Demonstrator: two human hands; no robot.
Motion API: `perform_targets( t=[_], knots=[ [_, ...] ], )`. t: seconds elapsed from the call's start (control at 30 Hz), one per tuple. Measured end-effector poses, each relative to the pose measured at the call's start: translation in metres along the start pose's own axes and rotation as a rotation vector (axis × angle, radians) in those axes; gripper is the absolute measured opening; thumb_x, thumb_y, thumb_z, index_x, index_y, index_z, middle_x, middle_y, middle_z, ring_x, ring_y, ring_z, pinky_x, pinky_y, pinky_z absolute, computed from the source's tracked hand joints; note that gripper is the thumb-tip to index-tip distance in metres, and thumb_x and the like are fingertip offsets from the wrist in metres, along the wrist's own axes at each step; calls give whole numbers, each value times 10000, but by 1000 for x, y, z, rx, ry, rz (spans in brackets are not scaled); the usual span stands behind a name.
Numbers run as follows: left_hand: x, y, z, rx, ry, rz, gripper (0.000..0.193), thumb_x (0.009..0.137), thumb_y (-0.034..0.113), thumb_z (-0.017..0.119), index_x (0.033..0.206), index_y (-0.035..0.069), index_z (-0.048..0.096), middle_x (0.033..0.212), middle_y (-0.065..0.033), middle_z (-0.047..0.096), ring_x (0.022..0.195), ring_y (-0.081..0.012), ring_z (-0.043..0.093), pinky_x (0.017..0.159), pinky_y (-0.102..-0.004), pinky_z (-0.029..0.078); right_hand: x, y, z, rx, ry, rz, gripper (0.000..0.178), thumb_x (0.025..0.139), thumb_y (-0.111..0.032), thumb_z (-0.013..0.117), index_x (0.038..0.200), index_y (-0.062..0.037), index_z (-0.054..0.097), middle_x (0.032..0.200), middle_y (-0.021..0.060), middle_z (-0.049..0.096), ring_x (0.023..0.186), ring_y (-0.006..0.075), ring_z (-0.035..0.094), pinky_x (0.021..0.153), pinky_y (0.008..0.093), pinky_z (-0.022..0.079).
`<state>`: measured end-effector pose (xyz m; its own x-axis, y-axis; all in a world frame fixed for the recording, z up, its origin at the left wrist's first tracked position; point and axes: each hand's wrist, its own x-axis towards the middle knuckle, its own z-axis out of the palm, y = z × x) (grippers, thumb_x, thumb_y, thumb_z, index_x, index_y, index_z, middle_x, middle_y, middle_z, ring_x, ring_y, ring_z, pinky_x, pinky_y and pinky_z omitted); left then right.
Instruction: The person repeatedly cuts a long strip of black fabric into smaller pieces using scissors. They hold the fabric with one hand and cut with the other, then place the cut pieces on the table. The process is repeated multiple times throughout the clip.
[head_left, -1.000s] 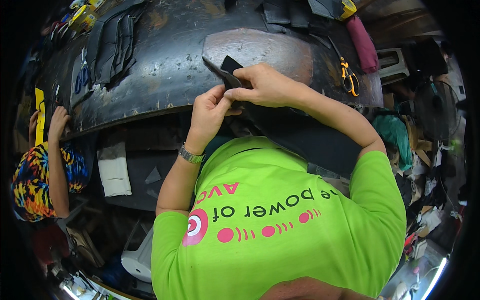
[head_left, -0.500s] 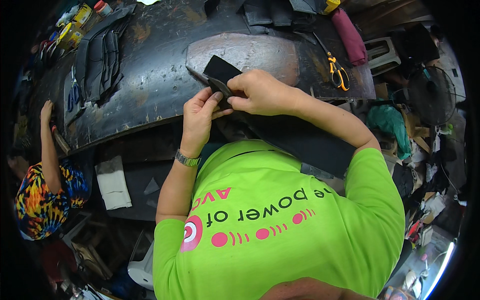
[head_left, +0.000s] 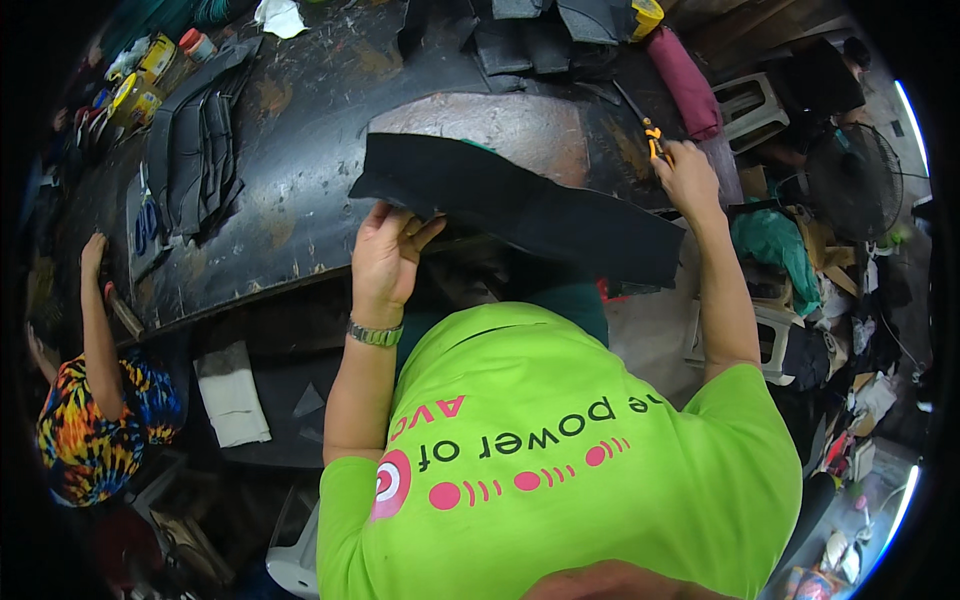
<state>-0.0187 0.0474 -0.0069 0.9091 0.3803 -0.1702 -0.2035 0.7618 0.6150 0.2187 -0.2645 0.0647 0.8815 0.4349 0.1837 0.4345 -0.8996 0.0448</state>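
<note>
My left hand [head_left: 385, 250] pinches the lower left edge of a long, curved piece of black sheet material [head_left: 510, 205] between thumb and fingers. The piece stretches out to the right over the table's near edge, and its right end hangs free past the edge. I cannot tell whether it is leather or fabric. Farther right, my right hand [head_left: 690, 180] has its fingers closed at the orange-and-black handles of a pair of scissors [head_left: 653, 138], which lie on the table with the blades pointing away. The hand covers part of the handle loops.
Black pieces [head_left: 195, 135] are stacked at the table's left, beside blue-handled scissors [head_left: 148, 215]. More black pieces [head_left: 530, 45] and a maroon roll [head_left: 683, 85] lie at the back. A co-worker's arm [head_left: 97, 330] rests at far left; a fan [head_left: 853, 180] stands right.
My right hand has let go of the black piece and moved right to the scissors. The piece, folded up between both hands before, is now spread out from my left hand.
</note>
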Motion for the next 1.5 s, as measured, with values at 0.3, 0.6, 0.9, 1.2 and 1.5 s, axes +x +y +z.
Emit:
perform_targets(
  t=[0.3,0.6,0.9,1.2,1.5],
  knots=[
    [-5,-8,19,1,-37,-14,163,927,15,444,1052,12,549,956,-94,649,881,-199,646,907,-479,533,-13,36,25,281,-91,244,309,792,-259,696,963,-13,624,943,209,653,906,381,629,775,452,482],
    [-9,-7,18,-14,-39,31,168,937,20,417,1044,-1,545,914,-87,635,812,-171,625,930,-485,522,-6,46,-11,997,-545,446,149,774,-136,659,893,-56,622,756,11,638,606,83,596,506,175,391],
    [-2,-7,36,43,-54,24,195,958,39,397,1071,-3,549,1010,-118,656,916,-210,653,927,-466,524,-83,-61,-95,1791,-774,37,780,606,-337,878,1216,-4,525,865,74,624,702,137,620,586,265,509],
    [-5,-4,34,52,-59,14,207,966,55,401,1081,-16,557,1065,-156,665,963,-276,668,906,-433,535,-94,-87,1,1630,-1569,-77,734,797,-425,681,1334,10,435,865,54,580,735,106,568,680,236,483],
    [-2,-8,27,1,-77,6,194,956,39,414,1068,-14,563,966,-118,666,916,-235,668,906,-470,535,-97,-85,32,1968,-1575,39,692,734,-491,765,1132,24,528,816,87,590,667,123,586,611,214,500]
  ],
)
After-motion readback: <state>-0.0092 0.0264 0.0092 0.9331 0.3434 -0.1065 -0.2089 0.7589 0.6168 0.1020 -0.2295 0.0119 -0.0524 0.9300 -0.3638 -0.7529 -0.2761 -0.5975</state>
